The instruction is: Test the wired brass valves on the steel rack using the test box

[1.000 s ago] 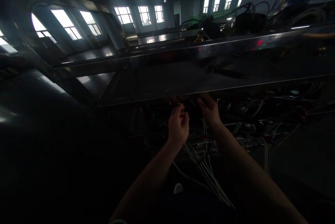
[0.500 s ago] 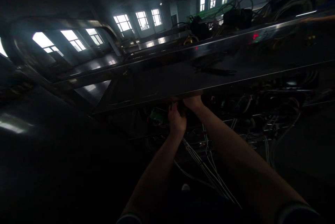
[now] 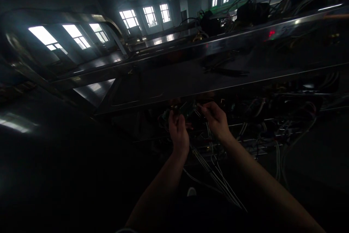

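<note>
Under the lower edge of a dark metal panel (image 3: 163,80), both my hands work in deep shadow. My left hand (image 3: 179,136) is upright, thumb and fingers curled around something dark that I cannot make out. My right hand (image 3: 218,120) pinches a small pale piece (image 3: 195,106) with thin wires beside it; its exact kind is too dark to tell. Between and below the hands, a bundle of white wires (image 3: 209,171) hangs toward the floor.
A metal frame with a curved tube (image 3: 116,29) stands at the left. Black parts and looped cables (image 3: 253,11) lie on top of the metal shelf. More wiring (image 3: 278,131) fills the space underneath, to the right. Windows (image 3: 129,20) line the far wall.
My right hand has come out from under the panel edge, down and to the right, its fingertips now showing. My left hand has shifted slightly left. The view has moved a little.
</note>
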`<state>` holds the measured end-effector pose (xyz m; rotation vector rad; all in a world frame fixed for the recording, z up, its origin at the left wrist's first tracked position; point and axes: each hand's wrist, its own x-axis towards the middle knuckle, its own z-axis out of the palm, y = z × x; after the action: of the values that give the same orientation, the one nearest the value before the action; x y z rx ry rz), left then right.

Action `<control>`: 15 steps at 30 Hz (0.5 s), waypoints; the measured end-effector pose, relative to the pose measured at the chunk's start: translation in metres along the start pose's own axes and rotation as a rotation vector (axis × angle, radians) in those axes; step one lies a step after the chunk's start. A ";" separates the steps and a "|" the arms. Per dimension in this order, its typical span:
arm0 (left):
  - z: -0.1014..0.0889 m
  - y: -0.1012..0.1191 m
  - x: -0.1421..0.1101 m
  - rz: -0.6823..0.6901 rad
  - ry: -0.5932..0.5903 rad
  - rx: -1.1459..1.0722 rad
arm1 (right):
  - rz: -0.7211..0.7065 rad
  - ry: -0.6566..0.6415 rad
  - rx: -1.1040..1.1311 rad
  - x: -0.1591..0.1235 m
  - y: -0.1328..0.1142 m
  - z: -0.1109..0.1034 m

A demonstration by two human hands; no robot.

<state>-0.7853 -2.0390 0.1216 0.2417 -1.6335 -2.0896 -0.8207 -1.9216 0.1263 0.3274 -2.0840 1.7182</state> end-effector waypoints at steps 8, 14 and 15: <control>-0.002 0.007 -0.006 -0.004 -0.002 0.034 | 0.059 -0.015 -0.043 -0.040 -0.017 -0.028; -0.001 0.015 -0.010 0.131 -0.122 0.228 | -0.012 -0.042 -0.173 -0.047 -0.036 -0.034; 0.000 0.016 -0.010 0.144 -0.141 0.232 | -0.015 -0.056 -0.186 -0.047 -0.036 -0.034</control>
<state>-0.7724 -2.0375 0.1351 0.0497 -1.9183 -1.8466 -0.7577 -1.8999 0.1411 0.3360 -2.2553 1.5083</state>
